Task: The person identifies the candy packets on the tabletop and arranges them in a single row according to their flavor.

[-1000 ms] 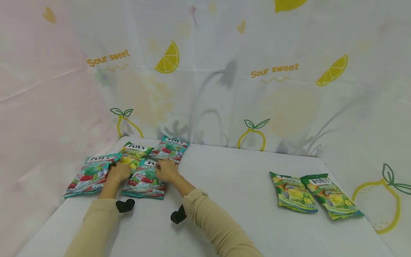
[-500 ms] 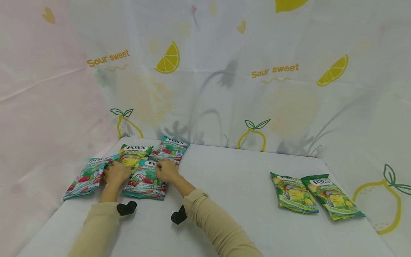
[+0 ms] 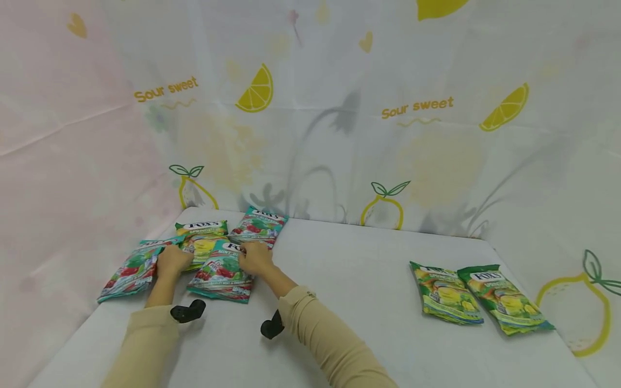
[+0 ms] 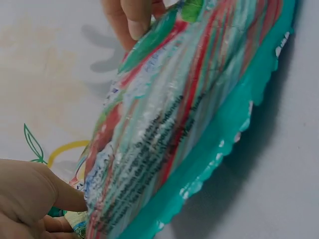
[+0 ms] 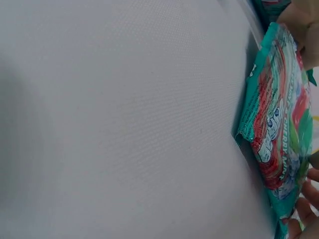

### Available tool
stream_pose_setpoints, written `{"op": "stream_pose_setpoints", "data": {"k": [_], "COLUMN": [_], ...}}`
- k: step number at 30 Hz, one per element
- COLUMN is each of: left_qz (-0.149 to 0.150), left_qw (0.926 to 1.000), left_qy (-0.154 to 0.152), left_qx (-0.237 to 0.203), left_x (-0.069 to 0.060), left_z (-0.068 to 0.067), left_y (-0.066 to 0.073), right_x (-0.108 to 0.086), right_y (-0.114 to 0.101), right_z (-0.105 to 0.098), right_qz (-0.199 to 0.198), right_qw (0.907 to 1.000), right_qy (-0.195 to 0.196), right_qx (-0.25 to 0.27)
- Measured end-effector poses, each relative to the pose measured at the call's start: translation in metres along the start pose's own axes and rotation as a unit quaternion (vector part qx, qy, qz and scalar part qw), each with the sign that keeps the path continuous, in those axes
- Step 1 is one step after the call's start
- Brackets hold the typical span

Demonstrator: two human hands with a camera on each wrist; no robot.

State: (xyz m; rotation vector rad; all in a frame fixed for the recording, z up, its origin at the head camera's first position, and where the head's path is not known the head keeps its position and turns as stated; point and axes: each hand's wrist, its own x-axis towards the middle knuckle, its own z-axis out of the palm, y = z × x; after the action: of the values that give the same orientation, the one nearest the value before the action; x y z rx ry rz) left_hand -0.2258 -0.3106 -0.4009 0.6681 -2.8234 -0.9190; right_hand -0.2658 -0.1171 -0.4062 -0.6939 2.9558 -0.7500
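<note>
Spreading across the upper frame in front of you is the lemon-print backdrop (image 3: 320, 145), with the white table (image 3: 359, 280) filling the lower part. Your left sleeve (image 3: 143, 345) and right sleeve (image 3: 335, 339) come in from the bottom edge, both aimed at the cluster of candy bags at left of centre. At far left of it, the left teal bag (image 3: 131, 272) lies tilted, its right side raised beside your left hand. Just below the cluster's middle is the middle teal bag (image 3: 220, 275); above it to the left lies the yellow-green bag (image 3: 201, 245), and above to the right the rear teal bag (image 3: 259, 223). Well apart at right of frame, two more yellow-green packs (image 3: 504, 299) lie side by side. Your right hand (image 3: 256, 258) grips the upper right edge of the middle teal bag, while your left hand (image 3: 172, 260) seems to pinch the yellow-green bag's lower left edge, its fingertips partly hidden. You appear to be at the step of separating these overlapping bags; the next move calls for steadying the middle one as you draw the yellow-green one clear. Smallest are the black wrist pieces (image 3: 188, 311) below your hands.
</note>
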Motion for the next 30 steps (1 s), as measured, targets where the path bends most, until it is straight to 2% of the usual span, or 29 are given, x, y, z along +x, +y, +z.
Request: {"op": "stream_pose_setpoints", "data": {"k": [2,7,9,12,15,17,19,21,24,28,30], "left_qz": [-0.001,0.04,0.06,0.07,0.051,0.022,-0.006,-0.029,-0.044,-0.035,-0.024], "left_qw": [0.9999,0.9976,0.9945,0.9908,0.9908,0.9912,0.9879,0.9823,0.9721,0.9583,0.9487], "left_qy": [0.005,0.052,0.074,0.087,0.084,0.069,0.056,0.05,0.065,0.088,0.098], "left_qx": [-0.011,-0.021,-0.044,-0.077,-0.092,-0.11,-0.144,-0.178,-0.221,-0.27,-0.3], "left_x": [-0.001,-0.004,-0.005,-0.006,-0.008,-0.008,-0.009,-0.009,-0.009,-0.01,-0.01], "left_z": [-0.001,-0.003,-0.004,-0.005,-0.006,-0.007,-0.009,-0.01,-0.012,-0.014,-0.018], "left_y": [0.001,0.001,0.001,0.001,0.001,0.004,0.006,0.01,0.012,0.014,0.015], "right_x": [0.0,0.003,0.004,0.006,0.007,0.007,0.007,0.006,0.005,0.003,0.003], "right_y": [-0.001,0.0,0.002,0.006,0.01,0.012,0.014,0.016,0.016,0.015,0.015], "right_z": [0.001,0.0,-0.001,-0.002,-0.001,-0.001,0.0,0.0,0.0,0.0,0.0], "right_qz": [0.016,0.042,0.045,0.041,0.03,0.025,0.022,0.021,0.021,0.016,0.012], "right_qw": [0.9997,0.9977,0.997,0.9972,0.9984,0.9983,0.9979,0.9975,0.9962,0.9926,0.9906], "right_qy": [-0.007,-0.031,-0.037,-0.042,-0.047,-0.05,-0.048,-0.043,-0.03,-0.02,-0.016], "right_qx": [-0.016,-0.042,-0.052,-0.047,-0.014,0.016,0.038,0.053,0.079,0.119,0.135]}}
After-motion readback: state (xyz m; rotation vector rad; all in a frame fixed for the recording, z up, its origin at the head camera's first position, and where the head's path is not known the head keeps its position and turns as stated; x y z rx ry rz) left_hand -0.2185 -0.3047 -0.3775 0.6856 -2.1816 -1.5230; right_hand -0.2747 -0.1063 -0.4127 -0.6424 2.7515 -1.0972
